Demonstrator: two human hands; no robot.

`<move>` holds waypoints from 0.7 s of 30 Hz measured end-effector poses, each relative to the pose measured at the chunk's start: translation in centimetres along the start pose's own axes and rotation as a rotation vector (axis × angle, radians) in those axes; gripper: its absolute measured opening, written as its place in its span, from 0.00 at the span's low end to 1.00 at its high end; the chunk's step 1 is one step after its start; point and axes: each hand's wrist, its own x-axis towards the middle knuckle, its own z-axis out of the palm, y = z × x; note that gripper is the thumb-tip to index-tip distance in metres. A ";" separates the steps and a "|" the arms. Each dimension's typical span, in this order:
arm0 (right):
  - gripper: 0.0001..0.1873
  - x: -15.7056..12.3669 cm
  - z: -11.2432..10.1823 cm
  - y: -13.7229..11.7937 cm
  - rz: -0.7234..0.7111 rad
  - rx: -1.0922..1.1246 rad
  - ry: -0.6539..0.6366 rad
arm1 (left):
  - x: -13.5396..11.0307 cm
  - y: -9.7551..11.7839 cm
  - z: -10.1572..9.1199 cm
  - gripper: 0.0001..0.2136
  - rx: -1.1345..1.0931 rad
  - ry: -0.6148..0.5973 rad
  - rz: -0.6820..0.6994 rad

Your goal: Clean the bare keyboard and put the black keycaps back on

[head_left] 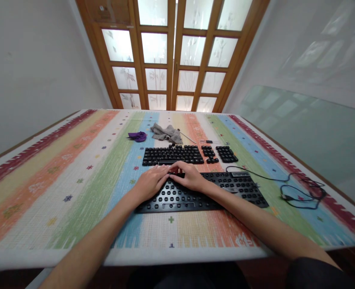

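A black keyboard base with its keycaps removed lies near the table's front edge. Just behind it, the removed black keycaps are laid out in keyboard order, with two smaller groups to the right. My left hand and my right hand meet over the upper left part of the base. Their fingertips are drawn together near its top edge, right by the front row of keycaps. Whether they pinch a keycap is hidden.
The table wears a striped multicoloured cloth. A grey rag, a purple item and a thin tool lie behind the keycaps. The keyboard's black cable coils at the right. Wooden glazed doors stand beyond the table.
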 end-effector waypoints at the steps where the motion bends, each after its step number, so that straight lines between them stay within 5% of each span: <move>1: 0.06 0.1 0.0 0.0 0.014 0.006 -0.003 | 0.1 0.1 0.0 0.22 0.001 -0.005 -0.007; 11: 0.07 0.3 -0.2 0.5 0.017 -0.005 -0.050 | 0.6 0.6 -0.4 0.19 0.048 -0.074 -0.040; 21: 0.09 0.3 -0.1 0.7 0.091 0.100 -0.032 | 0.3 0.6 0.3 0.19 0.127 -0.012 -0.020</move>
